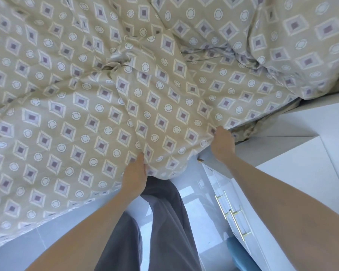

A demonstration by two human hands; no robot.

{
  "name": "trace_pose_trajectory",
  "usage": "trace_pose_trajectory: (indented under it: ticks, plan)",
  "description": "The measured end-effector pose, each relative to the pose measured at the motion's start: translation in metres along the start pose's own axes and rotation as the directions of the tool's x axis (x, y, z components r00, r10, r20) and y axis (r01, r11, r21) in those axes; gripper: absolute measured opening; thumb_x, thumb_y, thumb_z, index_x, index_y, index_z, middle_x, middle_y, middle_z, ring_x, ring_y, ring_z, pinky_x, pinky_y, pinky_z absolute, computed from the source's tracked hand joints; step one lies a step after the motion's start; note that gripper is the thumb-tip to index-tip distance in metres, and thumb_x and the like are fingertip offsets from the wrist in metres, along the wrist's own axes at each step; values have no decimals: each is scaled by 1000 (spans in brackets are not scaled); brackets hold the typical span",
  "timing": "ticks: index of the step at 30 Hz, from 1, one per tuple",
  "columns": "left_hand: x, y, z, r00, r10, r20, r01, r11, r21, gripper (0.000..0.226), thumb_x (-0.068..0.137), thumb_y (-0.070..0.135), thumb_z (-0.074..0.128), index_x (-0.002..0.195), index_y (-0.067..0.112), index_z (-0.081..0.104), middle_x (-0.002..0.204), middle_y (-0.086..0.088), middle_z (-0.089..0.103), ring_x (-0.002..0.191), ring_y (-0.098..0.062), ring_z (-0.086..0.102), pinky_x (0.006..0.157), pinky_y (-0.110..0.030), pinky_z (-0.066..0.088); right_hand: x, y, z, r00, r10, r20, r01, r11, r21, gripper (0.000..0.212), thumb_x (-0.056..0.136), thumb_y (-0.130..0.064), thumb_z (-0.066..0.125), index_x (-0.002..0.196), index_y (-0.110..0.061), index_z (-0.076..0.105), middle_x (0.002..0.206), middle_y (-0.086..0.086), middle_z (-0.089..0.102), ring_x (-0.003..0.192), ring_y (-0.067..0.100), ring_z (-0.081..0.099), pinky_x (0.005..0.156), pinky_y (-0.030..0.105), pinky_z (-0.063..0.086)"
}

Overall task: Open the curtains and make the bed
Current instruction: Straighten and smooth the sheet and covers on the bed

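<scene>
A beige duvet (98, 106) with a pattern of purple diamonds and white circles covers the bed and fills most of the view, rumpled into folds near its middle. My left hand (134, 176) grips the duvet's near edge at the bed's side. My right hand (222, 143) holds the same edge farther right, by the duvet's corner, with its fingers tucked into the fabric. Between the two hands the edge hangs in a loose fold. No curtains are in view.
A white cabinet (294, 153) with gold handles (236, 222) stands close on the right, touching the duvet corner. My grey trousers (164, 222) and a glossy light tiled floor (205, 222) lie below. Something blue (241, 253) sits low by the cabinet.
</scene>
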State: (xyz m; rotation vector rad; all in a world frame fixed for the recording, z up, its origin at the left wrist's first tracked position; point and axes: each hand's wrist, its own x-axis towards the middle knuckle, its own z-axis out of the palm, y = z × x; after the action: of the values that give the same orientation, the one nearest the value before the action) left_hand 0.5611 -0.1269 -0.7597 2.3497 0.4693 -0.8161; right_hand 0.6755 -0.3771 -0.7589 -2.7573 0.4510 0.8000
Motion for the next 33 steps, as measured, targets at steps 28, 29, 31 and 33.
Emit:
trace_pose_trajectory:
  ticks: [28, 29, 31, 33]
  plan:
    - [-48, 21, -141, 926, -311, 215, 358, 539, -762, 36, 96, 10, 44, 132, 15, 49, 84, 3, 50, 71, -11, 51, 81, -31, 46, -101, -152, -41, 977, 53, 204, -186, 675, 714, 33, 92, -8, 44, 124, -16, 44, 100, 6, 53, 80, 20, 51, 67, 31, 44]
    - [-65, 10, -160, 933, -307, 186, 326, 509, -796, 36, 96, 10, 45, 131, 15, 50, 83, 4, 50, 70, -11, 51, 82, -32, 46, -118, -170, -47, 980, -3, 200, -142, 697, 703, 33, 92, -8, 44, 124, -17, 44, 102, 6, 54, 80, 20, 52, 69, 33, 46]
    - [-86, -4, -187, 946, -295, 138, 269, 470, -841, 35, 97, 11, 46, 131, 14, 50, 85, 3, 52, 72, -13, 54, 75, -29, 47, -140, -196, -58, 978, -64, 197, -92, 718, 690, 31, 91, -9, 45, 120, -18, 44, 103, 6, 55, 79, 20, 55, 78, 38, 48]
    - [-121, -31, -221, 951, -302, 66, 200, 441, -875, 34, 97, 13, 47, 132, 15, 49, 98, -1, 55, 81, -16, 57, 73, -29, 48, -175, -228, -66, 969, -157, 192, -18, 729, 684, 30, 89, -8, 45, 117, -20, 45, 98, 5, 56, 80, 21, 56, 83, 41, 50]
